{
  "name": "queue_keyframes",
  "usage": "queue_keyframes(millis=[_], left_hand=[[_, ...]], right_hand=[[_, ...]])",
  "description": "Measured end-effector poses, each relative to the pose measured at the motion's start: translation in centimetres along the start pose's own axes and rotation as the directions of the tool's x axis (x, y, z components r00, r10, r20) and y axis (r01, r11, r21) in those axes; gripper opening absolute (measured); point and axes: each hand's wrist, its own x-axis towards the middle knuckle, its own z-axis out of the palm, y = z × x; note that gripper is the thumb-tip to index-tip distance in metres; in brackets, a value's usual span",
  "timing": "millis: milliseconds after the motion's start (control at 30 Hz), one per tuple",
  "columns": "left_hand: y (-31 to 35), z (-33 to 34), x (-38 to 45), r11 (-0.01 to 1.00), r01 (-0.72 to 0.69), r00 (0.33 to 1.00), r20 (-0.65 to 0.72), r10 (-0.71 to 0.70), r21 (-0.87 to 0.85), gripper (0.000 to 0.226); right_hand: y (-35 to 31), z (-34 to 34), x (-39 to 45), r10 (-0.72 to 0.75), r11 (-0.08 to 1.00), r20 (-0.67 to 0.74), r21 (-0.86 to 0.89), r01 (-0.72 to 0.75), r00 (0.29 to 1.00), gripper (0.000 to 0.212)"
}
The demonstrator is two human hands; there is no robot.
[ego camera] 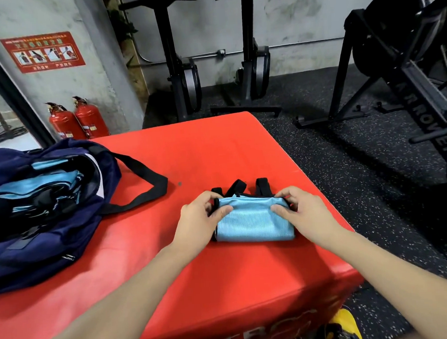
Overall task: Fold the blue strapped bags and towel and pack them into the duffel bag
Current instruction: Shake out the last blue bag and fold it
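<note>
A folded light-blue bag (252, 220) with black straps lies on the red padded box (215, 148), right of centre. My left hand (199, 216) grips its left end, thumb on top and fingers curled round the far edge. My right hand (296, 209) grips the right end the same way. Black strap loops stick out from the far side of the bundle. The navy duffel bag (36, 235) sits open at the left of the box, with folded light-blue bags (38, 185) and black straps inside it.
The duffel's long black shoulder strap (149, 182) loops across the box toward the middle. Two red fire extinguishers (77, 120) stand by the wall at back left. Black gym machines (406, 77) stand on the speckled floor behind and to the right. A yellow shoe (342, 327) shows below.
</note>
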Motion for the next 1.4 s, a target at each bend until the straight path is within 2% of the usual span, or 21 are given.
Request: queue_keyframes(millis=[133,300,333,400,467,500,567,700,800,900,1000,1033,1100,1200,1267,1400], left_hand=[[-0.7,0.1,0.4,0.998,0.045,0.999,0.009,-0.044,-0.051,0.026],[-0.6,0.5,0.7,0.999,-0.015,0.999,-0.045,0.013,-0.039,0.037],[-0.6,0.5,0.7,0.998,-0.054,0.996,-0.066,0.056,0.021,0.040],[-0.8,0.4,0.8,0.943,-0.243,0.962,-0.070,0.265,0.225,0.041],[-1.2,0.5,0.9,0.813,-0.476,0.872,0.059,0.486,0.334,0.034],[-1.5,0.8,1.0,0.755,-0.554,0.829,0.148,0.540,0.350,0.030],[-1.9,1.5,0.9,0.710,-0.599,0.801,0.300,0.519,0.372,0.026],[-2.3,1.3,1.2,0.805,-0.433,0.865,0.438,0.244,0.406,0.030],[-2.2,0.5,1.3,0.832,-0.339,0.891,0.432,0.136,0.438,0.032],[-1.2,0.2,0.7,0.774,-0.279,0.938,0.333,0.094,0.569,0.034],[0.8,0.0,-0.2,0.636,-0.222,0.970,0.231,0.071,0.739,0.041],[1.4,0.0,-0.6,0.622,-0.213,0.973,0.220,0.067,0.754,0.044],[2.5,0.3,-1.4,0.703,-0.205,0.969,0.244,0.046,0.681,0.050],[3.5,1.4,-2.7,0.900,-0.183,0.931,0.363,0.029,0.396,0.041],[3.7,1.5,-3.0,0.943,-0.126,0.925,0.381,0.000,0.307,0.028],[3.3,0.7,-2.6,0.955,-0.064,0.942,0.333,-0.038,0.288,0.024]], right_hand=[[0.4,0.6,0.4,-0.004,0.997,-0.049,-0.083,0.000,0.999,0.017],[0.7,1.4,0.5,-0.019,0.986,-0.070,-0.169,0.007,0.997,0.015],[0.8,1.4,0.6,-0.014,0.984,-0.069,-0.177,0.001,0.998,0.016],[0.8,1.6,0.7,-0.003,0.984,-0.070,-0.181,-0.010,0.998,0.018],[0.7,1.7,0.9,0.002,0.985,-0.075,-0.173,-0.015,0.997,0.019],[0.6,1.8,0.9,0.006,0.985,-0.077,-0.169,-0.019,0.997,0.019],[0.4,1.9,1.0,0.016,0.985,-0.074,-0.173,-0.029,0.997,0.019],[-0.1,1.8,0.6,0.019,0.981,-0.076,-0.190,-0.034,0.997,0.023],[-0.6,1.8,0.2,0.019,0.967,-0.093,-0.250,-0.042,0.996,0.032],[-1.1,1.9,-0.2,0.068,0.938,-0.132,-0.329,-0.108,0.989,0.043],[-1.9,2.2,-0.6,0.164,0.936,-0.124,-0.294,-0.194,0.979,0.054],[-2.2,2.3,-0.7,0.185,0.938,-0.106,-0.277,-0.208,0.977,0.056],[-2.7,2.8,-0.9,0.196,0.953,-0.071,-0.220,-0.207,0.978,0.057],[-2.9,3.4,-1.0,0.234,0.961,-0.035,-0.144,-0.237,0.972,0.058],[-3.1,3.5,-0.7,0.274,0.958,-0.026,-0.087,-0.275,0.961,0.055],[-3.1,3.2,0.0,0.373,0.926,0.035,0.057,-0.374,0.927,0.044]])
